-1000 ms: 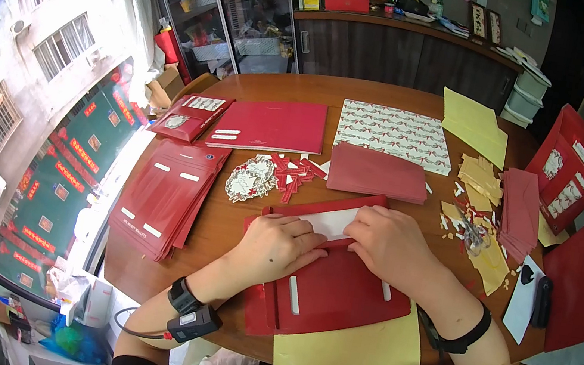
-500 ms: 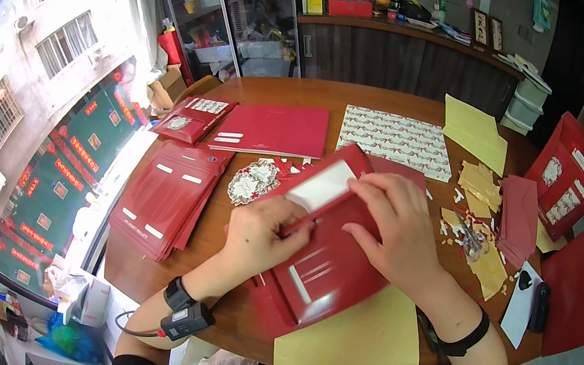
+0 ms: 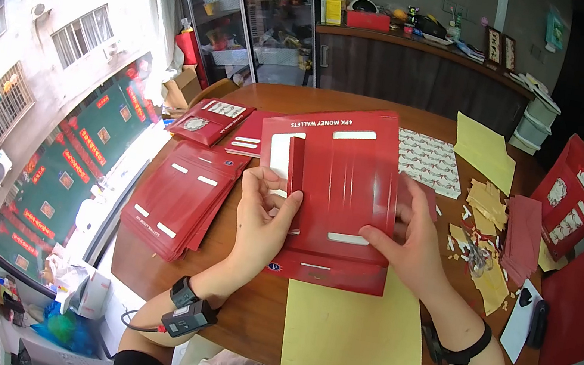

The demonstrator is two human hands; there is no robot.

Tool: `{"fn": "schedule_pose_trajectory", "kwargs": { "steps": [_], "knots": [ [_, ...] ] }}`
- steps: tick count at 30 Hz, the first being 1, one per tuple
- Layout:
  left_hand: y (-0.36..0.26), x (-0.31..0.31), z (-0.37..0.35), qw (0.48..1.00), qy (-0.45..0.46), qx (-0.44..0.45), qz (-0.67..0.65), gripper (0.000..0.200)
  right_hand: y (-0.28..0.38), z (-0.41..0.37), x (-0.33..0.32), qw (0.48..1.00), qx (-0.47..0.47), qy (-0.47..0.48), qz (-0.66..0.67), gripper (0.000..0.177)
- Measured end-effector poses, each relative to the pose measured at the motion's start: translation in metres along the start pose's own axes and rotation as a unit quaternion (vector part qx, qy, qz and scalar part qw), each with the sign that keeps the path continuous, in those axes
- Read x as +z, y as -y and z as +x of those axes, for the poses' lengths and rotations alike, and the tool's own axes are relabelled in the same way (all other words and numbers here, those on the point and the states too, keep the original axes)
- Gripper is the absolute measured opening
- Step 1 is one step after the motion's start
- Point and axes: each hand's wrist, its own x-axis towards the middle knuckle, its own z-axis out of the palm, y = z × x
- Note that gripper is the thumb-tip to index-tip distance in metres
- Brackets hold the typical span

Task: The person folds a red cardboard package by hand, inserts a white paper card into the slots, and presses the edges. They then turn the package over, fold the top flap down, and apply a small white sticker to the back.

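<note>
Both hands hold up a red printed cardboard package [image 3: 364, 182] marked "4PK MONEY WALLETS", with several narrow slots cut through it. My left hand [image 3: 263, 208] grips its left side, thumb beside a narrow raised strip standing next to a larger white area. At the right edge, my right hand [image 3: 412, 234] has its thumb on the front and its fingers partly hidden behind. Below the package lies a yellow sheet [image 3: 351, 342]. To the left rests a stack of similar red packages [image 3: 180, 200].
A red package with white decorations [image 3: 209, 119] sits at the back left. Behind the held package is a patterned white sheet [image 3: 427, 161]. Torn yellow paper [image 3: 486, 204], scissors [image 3: 478, 262], a stack of red pieces [image 3: 523, 236] and a propped red package [image 3: 570, 194] occupy the right side.
The package has turned from a slant to nearly upright and come up, its printed face now showing. Both hands moved to its sides. The white decorations behind are now hidden.
</note>
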Motion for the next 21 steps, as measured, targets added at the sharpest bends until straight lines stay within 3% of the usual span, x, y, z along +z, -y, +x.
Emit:
{"fn": "schedule_pose_trajectory", "kwargs": {
  "steps": [1, 2, 5, 6, 8, 9, 12, 13, 14, 15, 16, 17, 18, 21],
  "knots": [
    [0.000, -0.001, 0.000, 0.999, 0.005, 0.021, 0.025, 0.032, -0.004, 0.001, -0.001, 1.000, 0.000, -0.004, 0.031, 0.080],
    [-0.002, -0.002, 0.000, 0.999, 0.003, 0.021, 0.024, 0.032, -0.006, 0.002, -0.003, 1.000, -0.001, -0.002, 0.030, 0.080],
    [-0.032, 0.001, -0.003, 0.997, 0.034, -0.055, 0.042, 0.033, -0.015, 0.005, -0.004, 0.995, -0.031, -0.032, 0.087, 0.060],
    [-0.032, -0.003, 0.000, 0.997, 0.033, -0.055, 0.041, 0.033, -0.020, 0.007, -0.004, 0.995, -0.032, -0.031, 0.086, 0.060],
    [-0.031, -0.016, 0.006, 0.972, 0.034, 0.097, 0.212, 0.025, -0.027, 0.008, -0.008, 0.993, -0.010, 0.001, 0.115, 0.058],
    [-0.036, -0.014, 0.010, 0.977, -0.020, 0.092, 0.189, 0.013, -0.025, 0.008, -0.010, 0.991, 0.021, 0.015, 0.129, 0.060],
    [-0.024, -0.035, 0.030, 0.978, -0.036, 0.102, 0.177, 0.009, -0.016, 0.009, -0.017, 0.978, 0.078, 0.098, 0.165, 0.062],
    [-0.026, -0.041, 0.032, 0.981, -0.012, 0.068, 0.181, 0.015, -0.012, 0.009, -0.019, 0.978, 0.078, 0.098, 0.165, 0.062],
    [-0.026, -0.044, 0.034, 0.981, -0.012, 0.068, 0.180, 0.015, -0.007, 0.008, -0.023, 0.977, 0.070, 0.165, 0.111, 0.062],
    [-0.025, -0.047, 0.036, 0.994, 0.047, -0.012, 0.099, 0.020, -0.001, 0.007, -0.025, 0.969, 0.062, 0.231, 0.055, 0.061],
    [-0.026, -0.048, 0.038, 0.990, 0.106, -0.093, 0.015, 0.025, 0.007, 0.006, -0.028, 0.970, 0.063, 0.230, 0.054, 0.061],
    [-0.030, -0.050, 0.040, 0.976, 0.144, -0.163, -0.012, 0.042, 0.015, 0.005, -0.031, 0.962, 0.067, 0.263, -0.011, 0.061],
    [-0.031, -0.047, 0.037, 0.976, 0.145, -0.164, -0.014, 0.042, 0.019, 0.005, -0.032, 0.950, 0.072, 0.295, -0.075, 0.061],
    [-0.024, -0.034, 0.027, 0.942, 0.273, -0.180, -0.075, 0.055, 0.023, 0.005, -0.034, 0.946, 0.021, 0.283, -0.154, 0.059]
  ]
}}
